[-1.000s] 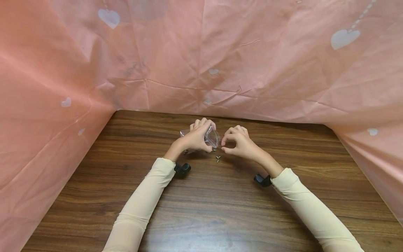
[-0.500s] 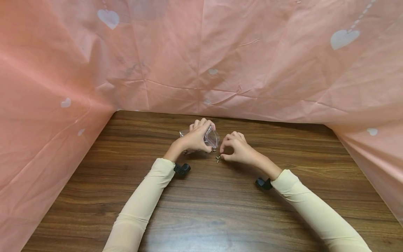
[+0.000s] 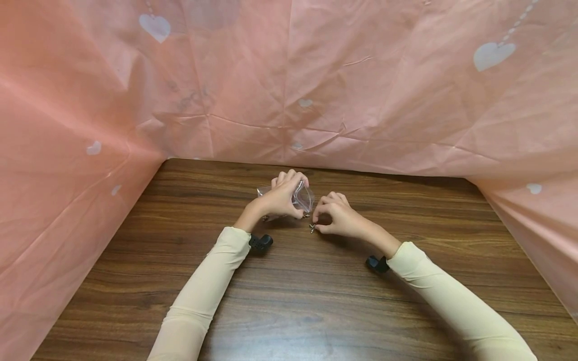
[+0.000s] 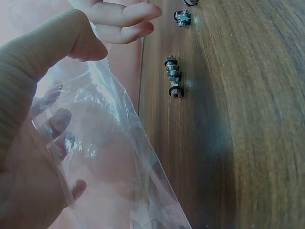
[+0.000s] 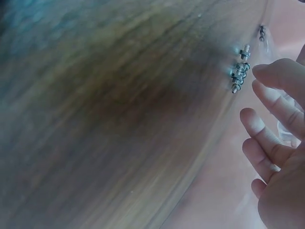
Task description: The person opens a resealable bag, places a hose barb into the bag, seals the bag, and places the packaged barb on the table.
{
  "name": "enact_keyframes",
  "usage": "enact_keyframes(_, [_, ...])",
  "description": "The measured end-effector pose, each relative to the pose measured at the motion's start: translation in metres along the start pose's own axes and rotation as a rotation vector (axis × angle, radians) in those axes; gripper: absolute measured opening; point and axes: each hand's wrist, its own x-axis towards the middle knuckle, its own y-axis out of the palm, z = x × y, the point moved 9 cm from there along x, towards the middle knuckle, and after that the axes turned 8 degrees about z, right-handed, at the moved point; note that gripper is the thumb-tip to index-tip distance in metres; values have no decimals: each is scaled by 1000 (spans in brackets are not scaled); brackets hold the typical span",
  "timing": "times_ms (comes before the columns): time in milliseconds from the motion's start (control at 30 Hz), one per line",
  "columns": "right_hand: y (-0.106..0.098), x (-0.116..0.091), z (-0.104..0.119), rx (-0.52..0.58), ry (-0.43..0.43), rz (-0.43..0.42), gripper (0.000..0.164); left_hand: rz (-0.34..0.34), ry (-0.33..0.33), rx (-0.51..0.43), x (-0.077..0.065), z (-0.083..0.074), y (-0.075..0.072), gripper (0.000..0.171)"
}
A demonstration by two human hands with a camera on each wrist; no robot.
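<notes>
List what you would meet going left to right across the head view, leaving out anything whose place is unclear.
Left sleeve, left hand, nearest small metal fittings, right hand, right sleeve.

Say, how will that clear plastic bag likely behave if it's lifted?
The bag is probably floppy: its thin film wrinkles. It may be slippery, judging by its glossy shine. Held open by the left hand, it could sag shut once released.

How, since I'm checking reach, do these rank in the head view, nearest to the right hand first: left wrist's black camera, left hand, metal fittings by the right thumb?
1. Metal fittings: beside the right hand.
2. Left hand: left, holding the clear bag.
3. Black camera: lower left.
</notes>
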Motion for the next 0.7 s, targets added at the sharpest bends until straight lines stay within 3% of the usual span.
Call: enact_keyframes(700, [8,3,-6,-22,12,37,14,0,-11,9,0,1,1,71])
